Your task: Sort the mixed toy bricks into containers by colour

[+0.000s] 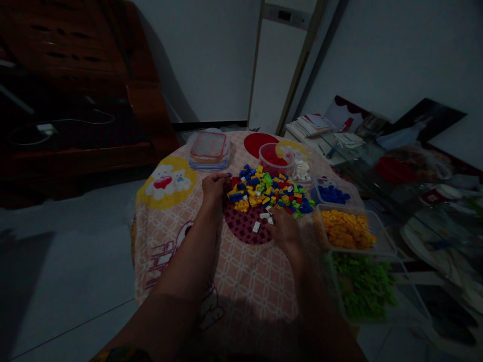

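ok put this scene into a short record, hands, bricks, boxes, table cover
left hand: at the mixed bricks' left edge, grip unclear
right hand: at loose white bricks by the pile's near edge, grip unclear
right side: blue bricks farthest, then yellow bricks, green bricks nearest, in clear boxes
round tub: red pieces inside
far left: stacked containers
table cover: patterned cloth

- The left hand (pixel 215 185) is obscuring its own hold at the mixed bricks (pixel 260 190).
- The right hand (pixel 286 230) is partly covering the white bricks (pixel 264 215), its grip showing too dimly to tell.
- The left forearm (pixel 184 266) is hiding some print on the tablecloth (pixel 245 281) and running past the bottom edge.
- The wooden bench (pixel 147 108) is extending beyond the left edge.
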`<move>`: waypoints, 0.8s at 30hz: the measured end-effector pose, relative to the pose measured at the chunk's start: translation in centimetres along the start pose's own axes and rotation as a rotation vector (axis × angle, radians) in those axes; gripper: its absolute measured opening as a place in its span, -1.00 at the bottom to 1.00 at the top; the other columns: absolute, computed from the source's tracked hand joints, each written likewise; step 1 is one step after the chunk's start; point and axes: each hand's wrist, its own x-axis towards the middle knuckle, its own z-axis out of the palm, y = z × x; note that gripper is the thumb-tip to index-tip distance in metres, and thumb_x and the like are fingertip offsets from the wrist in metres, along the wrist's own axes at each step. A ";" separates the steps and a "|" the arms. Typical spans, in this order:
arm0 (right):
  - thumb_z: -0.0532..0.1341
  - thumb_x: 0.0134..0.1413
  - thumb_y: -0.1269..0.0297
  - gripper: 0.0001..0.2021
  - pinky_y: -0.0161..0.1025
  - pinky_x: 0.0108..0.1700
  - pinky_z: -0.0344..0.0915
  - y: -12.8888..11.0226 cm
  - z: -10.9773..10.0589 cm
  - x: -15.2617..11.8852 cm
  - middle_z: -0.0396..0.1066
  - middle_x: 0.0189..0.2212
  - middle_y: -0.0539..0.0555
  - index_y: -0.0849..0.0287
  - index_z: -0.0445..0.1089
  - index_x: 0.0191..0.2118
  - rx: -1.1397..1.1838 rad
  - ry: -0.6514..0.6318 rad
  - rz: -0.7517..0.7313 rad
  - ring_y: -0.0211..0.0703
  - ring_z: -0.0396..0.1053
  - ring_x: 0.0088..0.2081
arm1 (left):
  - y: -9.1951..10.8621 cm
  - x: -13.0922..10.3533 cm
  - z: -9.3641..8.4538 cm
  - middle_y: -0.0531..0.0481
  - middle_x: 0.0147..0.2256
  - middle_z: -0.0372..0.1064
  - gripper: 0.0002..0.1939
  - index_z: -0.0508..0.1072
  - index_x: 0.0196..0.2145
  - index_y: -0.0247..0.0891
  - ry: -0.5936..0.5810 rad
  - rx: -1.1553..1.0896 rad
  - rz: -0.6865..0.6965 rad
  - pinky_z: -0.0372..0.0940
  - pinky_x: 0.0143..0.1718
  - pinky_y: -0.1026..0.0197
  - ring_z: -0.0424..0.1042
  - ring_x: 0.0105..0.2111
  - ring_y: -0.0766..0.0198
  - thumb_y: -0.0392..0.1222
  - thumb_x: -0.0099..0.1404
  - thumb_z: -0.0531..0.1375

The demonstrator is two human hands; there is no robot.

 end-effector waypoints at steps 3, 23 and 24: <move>0.32 0.18 0.43 -0.63 -0.13 0.11 0.35 0.5 0.4 -0.6 0.59 0.05 0.24 0.15 0.56 0.11 0.035 0.016 -0.034 0.07 0.51 0.07 | -0.1 0.2 0.0 0.01 -0.55 0.48 -0.79 0.58 -0.44 -0.30 0.006 -0.011 -0.009 0.36 -0.45 0.26 0.43 -0.57 0.28 -0.32 -0.11 0.22; 0.17 -0.01 0.30 -0.39 -0.27 -0.44 0.46 4.8 -4.6 11.1 0.57 -0.31 0.10 0.31 0.49 0.20 0.862 0.684 0.385 -0.13 0.52 -0.42 | -0.2 0.1 -0.2 0.00 -0.51 0.50 -0.74 0.59 -0.40 -0.30 -0.011 0.027 -0.024 0.36 -0.43 0.25 0.43 -0.54 0.29 -0.29 -0.12 0.20; 0.17 -0.02 0.32 -0.36 -0.25 -0.38 0.50 5.1 -5.4 12.0 0.59 -0.24 0.13 0.31 0.45 0.25 0.826 0.716 0.370 -0.12 0.55 -0.36 | -0.3 0.2 -0.2 0.00 -0.52 0.50 -0.74 0.59 -0.41 -0.29 -0.011 0.021 -0.022 0.36 -0.44 0.25 0.43 -0.55 0.29 -0.29 -0.12 0.20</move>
